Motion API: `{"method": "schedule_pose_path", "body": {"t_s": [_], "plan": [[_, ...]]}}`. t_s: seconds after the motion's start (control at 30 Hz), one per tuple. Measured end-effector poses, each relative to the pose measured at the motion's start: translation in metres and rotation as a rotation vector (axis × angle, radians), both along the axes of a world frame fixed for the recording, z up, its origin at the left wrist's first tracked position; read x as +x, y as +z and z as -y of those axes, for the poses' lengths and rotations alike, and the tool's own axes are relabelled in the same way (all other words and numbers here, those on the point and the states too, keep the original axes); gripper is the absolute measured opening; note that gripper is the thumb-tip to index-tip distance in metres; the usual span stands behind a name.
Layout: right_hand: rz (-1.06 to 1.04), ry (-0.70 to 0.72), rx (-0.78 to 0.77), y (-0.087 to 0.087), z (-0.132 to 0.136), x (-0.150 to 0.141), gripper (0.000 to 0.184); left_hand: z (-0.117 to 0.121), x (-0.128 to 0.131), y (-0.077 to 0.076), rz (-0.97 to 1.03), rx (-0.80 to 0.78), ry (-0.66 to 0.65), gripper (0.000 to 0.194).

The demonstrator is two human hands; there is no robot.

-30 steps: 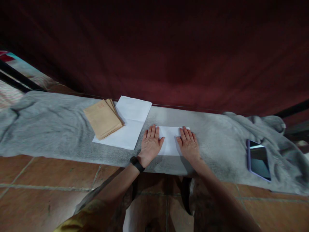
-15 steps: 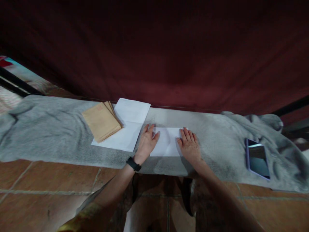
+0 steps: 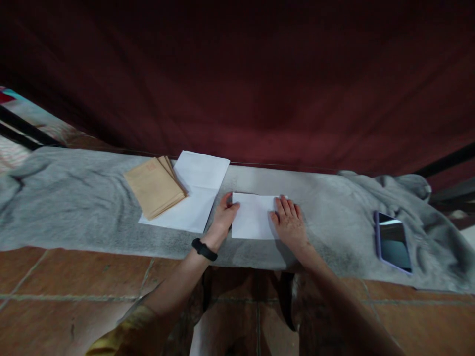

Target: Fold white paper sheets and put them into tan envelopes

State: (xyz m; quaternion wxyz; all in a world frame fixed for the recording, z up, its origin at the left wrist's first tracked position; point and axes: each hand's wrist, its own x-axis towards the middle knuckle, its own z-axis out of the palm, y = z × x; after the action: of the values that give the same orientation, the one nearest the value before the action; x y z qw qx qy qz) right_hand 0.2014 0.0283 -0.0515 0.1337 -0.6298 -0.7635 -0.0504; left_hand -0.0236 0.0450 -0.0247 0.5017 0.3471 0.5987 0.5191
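A folded sheet of white paper [image 3: 254, 217] lies on the grey cloth between my hands. My left hand [image 3: 225, 215] grips its left edge, thumb on top and fingers at or under the edge, with that side slightly raised. Flat on the paper's right end rests my right hand [image 3: 290, 221], fingers stretched out. Left of my left hand is a larger white sheet [image 3: 202, 207] with a crease across it. A small stack of brown envelopes [image 3: 154, 188] partly covers that sheet.
The grey cloth [image 3: 330, 222] covers a long, narrow bench and bunches up at both ends. A phone in a purple case [image 3: 393, 242] lies on the right. Behind the bench hangs a dark red cloth [image 3: 245, 99]. Tiled floor [image 3: 92, 277] shows in front.
My left hand has gone from lying spread at the paper's left end to gripping its edge, which is now lifted a little. My right hand stays flat on the paper.
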Motion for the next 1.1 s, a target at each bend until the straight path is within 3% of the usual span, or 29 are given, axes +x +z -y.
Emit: {"method": "schedule_pose_path", "body": {"t_s": [0.13, 0.23, 0.33, 0.43, 0.53, 0.6, 0.7, 0.8, 0.97, 1.1], "plan": [[-0.076, 0.044, -0.041, 0.007, 0.000, -0.004, 0.054, -0.001, 0.002, 0.009, 0.106, -0.020, 0.012, 0.049], [-0.158, 0.233, -0.094, 0.016, 0.004, -0.010, 0.054, -0.005, 0.003, 0.014, 0.169, -0.006, 0.057, 0.053], [-0.179, 0.450, -0.144, 0.026, 0.014, -0.022, 0.065, -0.009, 0.003, 0.018, 0.230, -0.012, 0.104, 0.054], [-0.183, 0.506, -0.158, 0.031, 0.024, -0.034, 0.079, -0.010, 0.004, 0.023, 0.296, -0.022, 0.105, 0.048], [-0.278, 0.429, -0.154, 0.035, 0.025, -0.039, 0.068, -0.009, 0.007, 0.030, 0.360, 0.009, 0.007, 0.042], [-0.450, 0.356, -0.169, 0.039, 0.019, -0.036, 0.060, -0.007, 0.009, 0.036, 0.426, 0.032, -0.107, 0.040], [-0.864, 0.153, -0.200, 0.051, 0.006, -0.028, 0.051, -0.003, 0.012, 0.040, 0.521, 0.013, -0.243, 0.048], [-1.295, -0.081, -0.138, 0.063, -0.006, -0.019, 0.062, 0.002, 0.018, 0.036, 0.476, -0.018, -0.254, 0.046], [-1.692, -0.075, -0.187, 0.068, -0.013, -0.017, 0.062, 0.009, 0.029, 0.025, 0.549, -0.063, -0.339, 0.046], [-1.777, -0.168, -0.268, 0.059, -0.012, -0.017, 0.049, 0.006, 0.024, 0.025, 0.496, -0.059, -0.285, 0.047]]}}
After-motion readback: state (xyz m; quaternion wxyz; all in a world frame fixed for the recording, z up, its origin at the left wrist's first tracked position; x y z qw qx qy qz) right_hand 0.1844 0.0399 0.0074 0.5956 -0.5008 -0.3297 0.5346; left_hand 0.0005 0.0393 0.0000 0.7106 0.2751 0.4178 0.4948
